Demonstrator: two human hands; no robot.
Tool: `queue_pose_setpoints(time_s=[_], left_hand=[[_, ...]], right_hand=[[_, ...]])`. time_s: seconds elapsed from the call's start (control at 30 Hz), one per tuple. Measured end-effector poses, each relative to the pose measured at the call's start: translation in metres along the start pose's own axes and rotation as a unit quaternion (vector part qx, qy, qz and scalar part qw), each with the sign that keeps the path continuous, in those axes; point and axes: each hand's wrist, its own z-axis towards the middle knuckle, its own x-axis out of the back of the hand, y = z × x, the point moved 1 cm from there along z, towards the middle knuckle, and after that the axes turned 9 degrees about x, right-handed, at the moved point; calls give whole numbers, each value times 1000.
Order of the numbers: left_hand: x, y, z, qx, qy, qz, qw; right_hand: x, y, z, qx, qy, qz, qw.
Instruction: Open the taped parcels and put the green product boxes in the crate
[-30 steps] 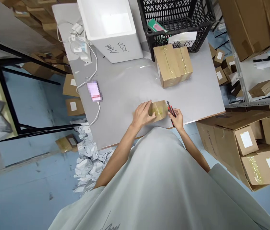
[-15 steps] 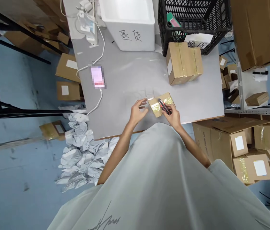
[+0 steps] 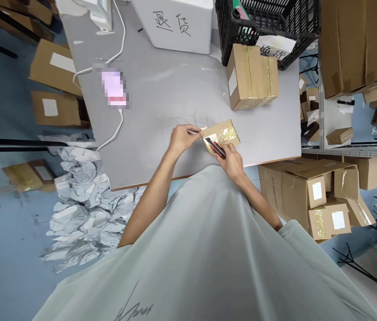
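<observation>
A small cardboard box (image 3: 225, 129) with shiny clear tape lies near the front edge of the grey table (image 3: 148, 102). My left hand (image 3: 182, 139) is at its left end, thumb and fingers pinched on the box's edge. A sliver of something pale shows by those fingertips; what it is cannot be made out. In my right hand (image 3: 232, 161) is a red and black box cutter (image 3: 216, 148), its tip pointing up and left over the taped face. The right fingers also rest against the box's near right side.
Two taped cartons (image 3: 246, 82) stand behind, by a black plastic crate (image 3: 242, 35) and a white bin (image 3: 181, 31) with handwriting. A phone (image 3: 113, 87) on a white cable lies left. Crumpled paper (image 3: 88, 200) heaps on the floor; a large carton (image 3: 285, 187) of boxes stands right.
My left hand has gone from open beside the small box to pinching its left end. The box cutter has shifted toward that end. The whole view has shifted.
</observation>
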Motion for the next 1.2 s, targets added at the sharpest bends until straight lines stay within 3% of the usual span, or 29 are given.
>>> queue_pose_setpoints(time_s=[0.47, 0.73, 1.0, 1.2], left_hand=[[-1, -1, -1, 24, -9, -27, 999], [-7, 5, -9, 33, 13, -5, 999], [-9, 4, -10, 67, 36, -3, 997], [-16, 5, -14, 88, 53, -19, 995]], right_hand=[[22, -38, 1, 1, -87, -128, 988], [21, -64, -3, 32, -94, -248, 964], [37, -86, 13, 34, -132, -258, 957], [39, -85, 0, 26, -154, -255, 954]])
